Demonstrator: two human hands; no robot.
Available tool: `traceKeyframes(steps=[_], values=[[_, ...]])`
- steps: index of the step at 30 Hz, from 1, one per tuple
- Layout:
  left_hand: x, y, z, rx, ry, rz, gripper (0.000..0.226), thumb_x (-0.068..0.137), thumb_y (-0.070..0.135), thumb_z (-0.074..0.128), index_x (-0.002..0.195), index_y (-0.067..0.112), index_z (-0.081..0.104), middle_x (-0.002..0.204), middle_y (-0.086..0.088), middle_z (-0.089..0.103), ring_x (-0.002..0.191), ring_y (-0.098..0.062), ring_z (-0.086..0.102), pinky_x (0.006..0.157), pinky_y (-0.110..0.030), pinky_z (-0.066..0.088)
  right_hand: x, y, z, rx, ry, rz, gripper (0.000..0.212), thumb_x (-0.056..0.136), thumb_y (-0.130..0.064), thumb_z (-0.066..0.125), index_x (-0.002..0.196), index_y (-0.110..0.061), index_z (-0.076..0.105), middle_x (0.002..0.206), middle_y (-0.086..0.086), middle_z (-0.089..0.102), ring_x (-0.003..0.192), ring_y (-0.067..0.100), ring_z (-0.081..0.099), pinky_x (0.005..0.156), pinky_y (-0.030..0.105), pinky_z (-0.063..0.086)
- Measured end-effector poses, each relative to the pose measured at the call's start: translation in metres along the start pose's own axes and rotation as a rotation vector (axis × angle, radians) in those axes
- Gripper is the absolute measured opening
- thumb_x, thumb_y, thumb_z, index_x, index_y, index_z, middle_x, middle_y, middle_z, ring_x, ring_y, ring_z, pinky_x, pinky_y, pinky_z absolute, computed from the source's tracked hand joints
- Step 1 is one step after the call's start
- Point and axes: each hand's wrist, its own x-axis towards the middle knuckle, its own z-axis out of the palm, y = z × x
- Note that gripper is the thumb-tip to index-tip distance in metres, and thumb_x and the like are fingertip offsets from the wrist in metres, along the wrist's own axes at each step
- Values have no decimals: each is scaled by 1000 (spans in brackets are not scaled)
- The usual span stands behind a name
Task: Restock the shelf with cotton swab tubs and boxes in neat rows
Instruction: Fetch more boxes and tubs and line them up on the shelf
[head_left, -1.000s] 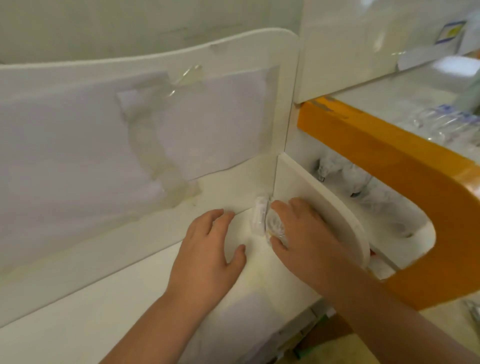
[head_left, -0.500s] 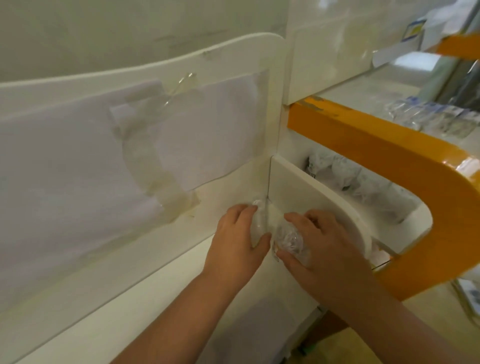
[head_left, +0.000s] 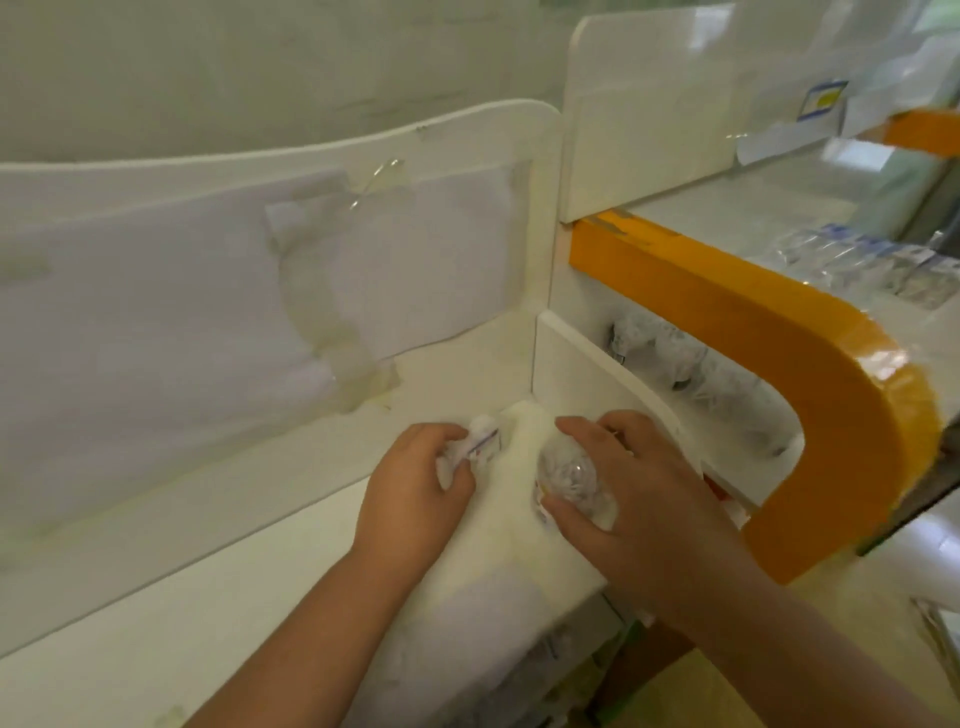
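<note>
My left hand (head_left: 415, 488) grips a small white cotton swab pack (head_left: 480, 441) with a red and blue label, low over the white shelf (head_left: 291, 545). My right hand (head_left: 639, 499) curls round a clear round tub of cotton swabs (head_left: 569, 475), its fingers on top and thumb below. Both items sit near the shelf's right end, just in front of the white divider (head_left: 587, 364). A bare strip of shelf separates the two items.
A white back panel (head_left: 260, 270) with taped paper rises behind the shelf. To the right, an orange curved shelf edge (head_left: 779, 332) frames a bay with plastic-wrapped packs (head_left: 675, 358). More wrapped goods (head_left: 883, 265) lie on the upper right shelf.
My left hand moved from resting flat on the shelf to gripping the small pack. Both hands drew back from the divider corner and apart, each with its item.
</note>
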Motion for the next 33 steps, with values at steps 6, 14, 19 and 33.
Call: traceKeyframes(steps=[6,14,19,33], values=[[-49,49,-42,-96,189,-136,24,84,26,70,102,39,62,97,18,63,84,-1,61,67,-18,45,-22,9,-26,76,42,-108,68,82,-60,59,138,-46,22,131,-14,37,111,8,48,85,24,47],[-126,166,-27,-108,332,-209,24,83,23,68,101,37,62,94,18,66,83,-2,63,64,-18,43,-99,62,-80,147,29,-288,62,82,-62,59,135,-40,34,129,-19,40,111,-4,39,92,11,33],[-155,244,16,-192,325,-203,24,83,21,68,99,37,63,95,17,65,86,-4,61,56,-13,44,-141,120,-133,155,6,-299,60,83,-62,56,135,-43,34,128,-23,38,113,-4,42,90,10,35],[-79,381,174,-332,121,0,24,86,26,68,101,43,59,101,25,60,97,2,58,75,-11,45,-135,305,-234,76,116,-27,61,78,-65,58,133,-44,39,128,-21,44,105,3,52,86,21,44]])
